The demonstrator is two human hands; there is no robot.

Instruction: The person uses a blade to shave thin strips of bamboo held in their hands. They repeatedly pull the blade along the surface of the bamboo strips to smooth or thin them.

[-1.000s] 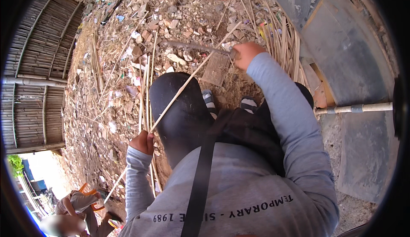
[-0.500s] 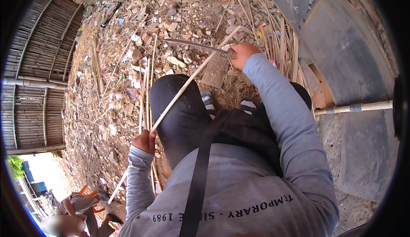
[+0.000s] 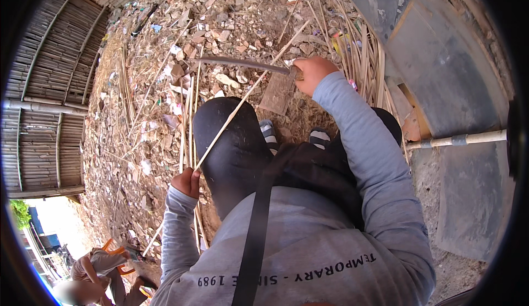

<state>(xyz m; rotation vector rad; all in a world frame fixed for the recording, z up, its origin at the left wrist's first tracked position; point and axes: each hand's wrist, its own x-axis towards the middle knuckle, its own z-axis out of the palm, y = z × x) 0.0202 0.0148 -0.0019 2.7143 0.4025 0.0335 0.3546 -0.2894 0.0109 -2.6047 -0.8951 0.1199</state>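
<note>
A long pale bamboo strip (image 3: 231,116) slants across my left thigh, from low left to the rubble ahead. Its lower part is gripped by my left hand (image 3: 186,183), fingers closed around it. My right hand (image 3: 316,74) is wrapped round the short handle of a machete (image 3: 237,62) with a long, slightly curved dark blade. That blade points left and crosses the strip near its far end; whether the edge touches it I cannot tell. Under the crossing, on the ground, lies a flat brownish slab (image 3: 277,93).
More bamboo strips (image 3: 187,118) lie left of my knee, and a pile of split strips (image 3: 370,58) at the right. Rubble (image 3: 149,141) covers the ground. Dark sheets (image 3: 441,74) border the right, a bamboo wall (image 3: 52,47) the left. Another person (image 3: 99,270) sits at lower left.
My right hand and the machete have shifted slightly left, the blade tip a little lower. The bamboo strip looks narrower, as if turned, and its far end lies slightly higher in view.
</note>
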